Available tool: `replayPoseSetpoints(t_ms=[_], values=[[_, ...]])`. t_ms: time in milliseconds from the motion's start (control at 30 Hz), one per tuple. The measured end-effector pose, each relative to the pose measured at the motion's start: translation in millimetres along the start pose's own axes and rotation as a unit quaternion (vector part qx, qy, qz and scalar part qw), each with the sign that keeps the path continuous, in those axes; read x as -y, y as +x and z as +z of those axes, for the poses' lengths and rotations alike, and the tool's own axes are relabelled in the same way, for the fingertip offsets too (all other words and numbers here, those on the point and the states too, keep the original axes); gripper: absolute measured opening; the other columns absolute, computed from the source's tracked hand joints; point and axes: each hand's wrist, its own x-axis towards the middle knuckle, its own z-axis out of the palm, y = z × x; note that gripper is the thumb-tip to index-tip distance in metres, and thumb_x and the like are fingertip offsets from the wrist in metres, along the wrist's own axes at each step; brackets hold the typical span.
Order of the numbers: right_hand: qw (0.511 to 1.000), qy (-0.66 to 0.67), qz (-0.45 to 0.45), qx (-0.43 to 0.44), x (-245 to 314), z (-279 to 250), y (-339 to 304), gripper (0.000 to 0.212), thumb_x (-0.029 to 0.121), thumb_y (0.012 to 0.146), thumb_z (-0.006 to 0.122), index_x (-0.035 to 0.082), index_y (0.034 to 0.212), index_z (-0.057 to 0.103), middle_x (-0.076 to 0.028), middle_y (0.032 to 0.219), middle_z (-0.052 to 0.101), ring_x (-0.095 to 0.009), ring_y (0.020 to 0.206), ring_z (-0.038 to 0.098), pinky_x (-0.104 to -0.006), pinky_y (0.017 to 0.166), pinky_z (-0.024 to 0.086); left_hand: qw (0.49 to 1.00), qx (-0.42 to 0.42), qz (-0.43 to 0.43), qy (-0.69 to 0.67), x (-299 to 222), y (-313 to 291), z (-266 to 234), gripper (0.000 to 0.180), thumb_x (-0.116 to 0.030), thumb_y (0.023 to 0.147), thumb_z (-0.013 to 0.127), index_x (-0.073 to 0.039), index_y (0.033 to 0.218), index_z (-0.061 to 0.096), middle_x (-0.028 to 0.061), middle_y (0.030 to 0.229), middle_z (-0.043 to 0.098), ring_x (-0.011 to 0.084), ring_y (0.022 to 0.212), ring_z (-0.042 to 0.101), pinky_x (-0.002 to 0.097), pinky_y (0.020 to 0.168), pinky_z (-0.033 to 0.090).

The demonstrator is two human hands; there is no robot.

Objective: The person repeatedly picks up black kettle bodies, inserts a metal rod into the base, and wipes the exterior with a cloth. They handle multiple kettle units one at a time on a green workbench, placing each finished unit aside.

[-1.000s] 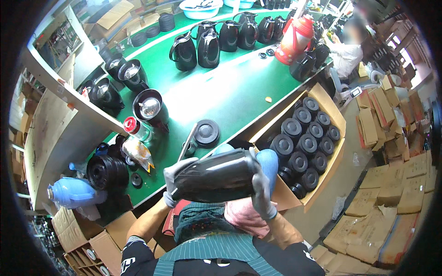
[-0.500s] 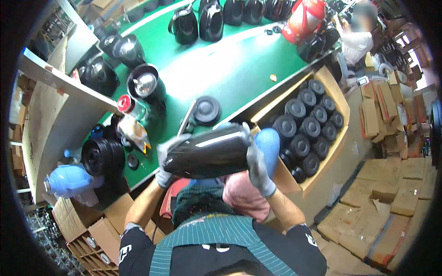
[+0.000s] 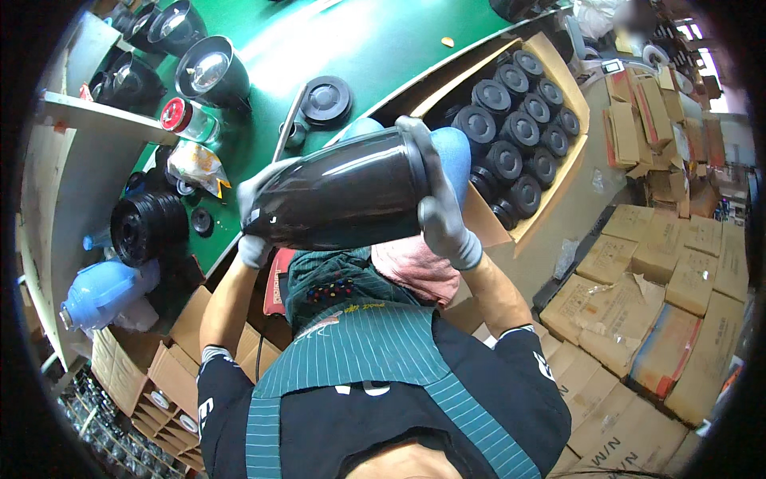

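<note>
I hold a glossy black flask body (image 3: 343,191) lying on its side above my lap, with both hands in grey gloves. My left hand (image 3: 259,209) wraps round its narrower end, where small white marks show. At the wider, rimmed end, my right hand (image 3: 444,203) grips with the fingers over the edge. Just beyond the flask body, a round black disc (image 3: 326,101) lies on the green table (image 3: 375,48). Beside the disc are a small dark cup (image 3: 295,136) and a thin metal bar (image 3: 290,120).
An open carton (image 3: 586,120) of black round caps (image 3: 523,128) stands at the right. On the left are a red-lidded jar (image 3: 187,120), an upright black vessel (image 3: 211,72), stacked black rings (image 3: 146,227) and a blue plastic container (image 3: 112,294). Flattened cartons (image 3: 606,307) cover the right floor.
The flask body is nearer to the camera and tilted more, its right end raised. Both hands keep hold of it. The view has swung downward, so the table items sit higher.
</note>
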Motion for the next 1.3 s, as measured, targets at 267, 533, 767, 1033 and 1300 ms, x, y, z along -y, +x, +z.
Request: replayPoseSetpoints(t_ms=[267,533,767,1033,1300], values=[[0.992,-0.114,0.046,0.027,16,6,-17,0.109,0.078,0.107,0.033,-0.006,0.173,0.008,-0.031,0.179,0.014,-0.044,0.167,0.014,-0.0451,0.135,0.011,0.999,0.002,0.023,0.047,11,-14,-15,0.044,-0.021,0.096,0.076,0.005,0.132,0.072,0.0121,0.119,0.08,0.0175,0.108,0.074,0.0338,0.098,0.058],[0.987,0.111,0.108,-0.042,0,15,-9,0.07,0.043,0.12,0.024,-0.006,0.17,0.022,-0.019,0.178,0.028,-0.027,0.166,0.025,-0.0371,0.136,0.013,0.964,-0.015,0.194,0.18,-41,-4,-9,0.053,-0.029,0.082,0.083,0.002,0.125,0.078,0.0188,0.114,0.081,0.0315,0.104,0.081,0.0392,0.093,0.061],[0.99,-0.112,-0.078,0.03,20,4,-9,0.117,0.083,0.1,0.046,-0.002,0.174,0.014,-0.029,0.178,0.018,-0.041,0.166,0.021,-0.0466,0.133,0.018,0.992,-0.014,-0.028,-0.126,62,-30,6,0.042,-0.02,0.091,0.077,0.002,0.127,0.077,0.012,0.111,0.081,0.0185,0.1,0.076,0.0345,0.092,0.06],[0.967,0.196,0.13,-0.1,-7,11,-52,0.081,0.059,0.117,0.03,0.0,0.173,0.023,-0.015,0.179,0.026,-0.024,0.166,0.021,-0.0364,0.135,0.011,0.995,0.039,0.039,0.078,-15,-10,14,0.04,-0.014,0.084,0.08,0.002,0.121,0.078,0.0171,0.106,0.082,0.0225,0.097,0.08,0.0344,0.088,0.061],[0.81,0.424,0.345,-0.213,-32,-32,-88,0.061,0.054,0.118,0.033,0.009,0.153,0.057,-0.007,0.15,0.064,-0.018,0.134,0.061,-0.0399,0.119,0.049,0.957,0.114,0.092,0.252,-99,8,59,0.056,-0.015,0.074,0.088,-0.004,0.128,0.076,0.0234,0.109,0.078,0.037,0.096,0.079,0.0403,0.091,0.061]])
